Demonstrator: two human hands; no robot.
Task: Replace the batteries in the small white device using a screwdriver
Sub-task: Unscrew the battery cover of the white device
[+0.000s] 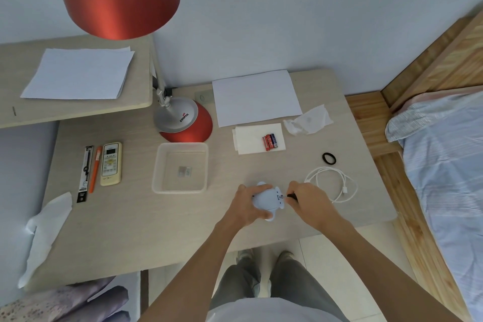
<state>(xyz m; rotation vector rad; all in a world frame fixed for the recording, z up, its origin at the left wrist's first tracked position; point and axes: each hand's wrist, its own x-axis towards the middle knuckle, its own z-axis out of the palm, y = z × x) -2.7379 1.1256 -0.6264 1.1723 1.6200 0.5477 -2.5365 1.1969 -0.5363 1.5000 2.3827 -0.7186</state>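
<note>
The small white device (267, 198) lies on the desk near the front edge, turned so its battery end faces right. My left hand (245, 204) wraps around its left side and holds it down. My right hand (307, 198) grips a small dark screwdriver (290, 195) whose tip meets the device's right end. Three batteries (269, 141), red and dark blue, rest on a white tissue (251, 138) farther back.
A clear plastic tray (180, 167) with small bits inside stands left of the device. A coiled white cable (332, 183) and a black ring (328, 158) lie to the right. Red lamp base (188, 123), paper sheet (256, 97), remote (111, 163) and pens (90, 172) are farther off.
</note>
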